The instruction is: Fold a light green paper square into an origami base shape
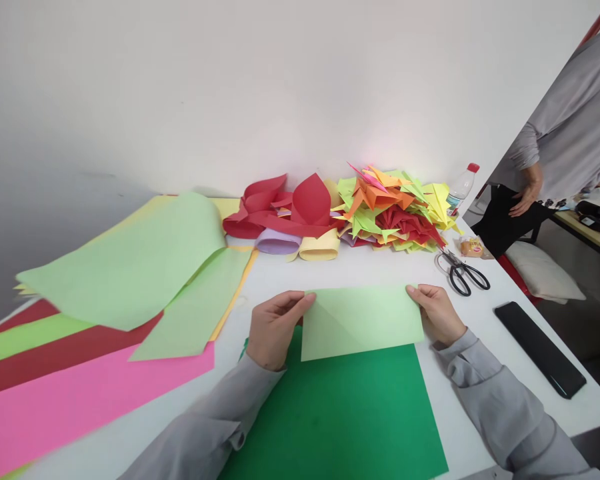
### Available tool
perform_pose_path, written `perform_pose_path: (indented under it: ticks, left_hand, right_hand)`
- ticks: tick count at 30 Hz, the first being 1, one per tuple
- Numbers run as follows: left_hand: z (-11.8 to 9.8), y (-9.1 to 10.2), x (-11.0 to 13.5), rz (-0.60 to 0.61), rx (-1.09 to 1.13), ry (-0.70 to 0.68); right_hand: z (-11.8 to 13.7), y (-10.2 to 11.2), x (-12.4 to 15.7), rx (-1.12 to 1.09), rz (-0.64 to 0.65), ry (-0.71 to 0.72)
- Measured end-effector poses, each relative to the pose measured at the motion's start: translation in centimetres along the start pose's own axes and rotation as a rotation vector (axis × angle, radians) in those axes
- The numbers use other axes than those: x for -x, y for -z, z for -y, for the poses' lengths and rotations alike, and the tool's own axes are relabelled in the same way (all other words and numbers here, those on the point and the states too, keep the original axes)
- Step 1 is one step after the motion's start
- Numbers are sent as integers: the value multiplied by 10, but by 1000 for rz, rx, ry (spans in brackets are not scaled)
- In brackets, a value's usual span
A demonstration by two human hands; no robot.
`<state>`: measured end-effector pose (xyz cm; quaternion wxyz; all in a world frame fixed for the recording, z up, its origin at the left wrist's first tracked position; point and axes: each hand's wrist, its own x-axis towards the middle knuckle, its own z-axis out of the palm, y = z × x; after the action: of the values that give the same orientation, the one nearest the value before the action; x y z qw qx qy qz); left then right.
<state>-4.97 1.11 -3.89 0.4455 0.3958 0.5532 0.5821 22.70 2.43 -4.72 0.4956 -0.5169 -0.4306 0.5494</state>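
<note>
A light green sheet of paper [363,320] is stretched between my two hands, above a larger dark green sheet [350,413] on the table. My left hand [276,328] pinches its upper left corner between thumb and fingers. At the upper right corner, my right hand [437,312] grips it the same way. The held sheet is a flat rectangle, tilted slightly. Black-handled scissors [461,270] lie just beyond my right hand.
Large light green sheets [145,260] and a pink sheet [100,407] cover the left side. Rolled red paper [310,207] and a pile of folded colourful paper [390,210] stand along the wall. A bottle [463,187], a black case [540,348] and another person [570,127] are at right.
</note>
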Motion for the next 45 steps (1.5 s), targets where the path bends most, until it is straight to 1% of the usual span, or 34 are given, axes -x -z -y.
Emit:
perform_pose_path:
  ticks: [4,7,12,18,25,26,28,30,32,34,37,39,42,45]
  left_hand:
    - [1,0,-1,24,36,28]
    - [2,0,-1,14,63,44]
    - [2,0,-1,1,52,37]
    - [2,0,-1,-3,35,26]
    - [-1,-1,-1,-2,47,36]
    - [-2,-1,0,15,66,58]
    - [-5,-2,1,97,121,130]
    - [-6,-3,4,229,168,217]
    - [-5,-4,6,343,164,292]
    - [-3,-5,7,387,127,338]
    - [1,-4,7,371,115,359]
    - [1,-4,7,346,128,358]
    - [0,-4,7,279,141,341]
    - [-1,-4,6,204,152,305]
  right_hand:
    - [-1,1,0,6,0,11]
    - [-2,2,-1,11,0,7]
    - [0,1,-1,14,-16,12]
    - [1,0,0,-15,6,-14]
    - [-1,-1,0,-23,-12,17]
    - [0,-1,0,-28,-14,15]
    - [1,-2,0,-39,-23,8]
    - [1,-2,0,-52,-34,2]
    - [0,-1,0,-64,-42,1]
    - [0,-2,0,-65,-49,1]
    - [2,-4,1,-88,-53,-18]
    - [6,-7,3,-142,-21,-43]
    - [11,-9,6,-218,70,-69]
    - [11,-7,5,-139,181,-108]
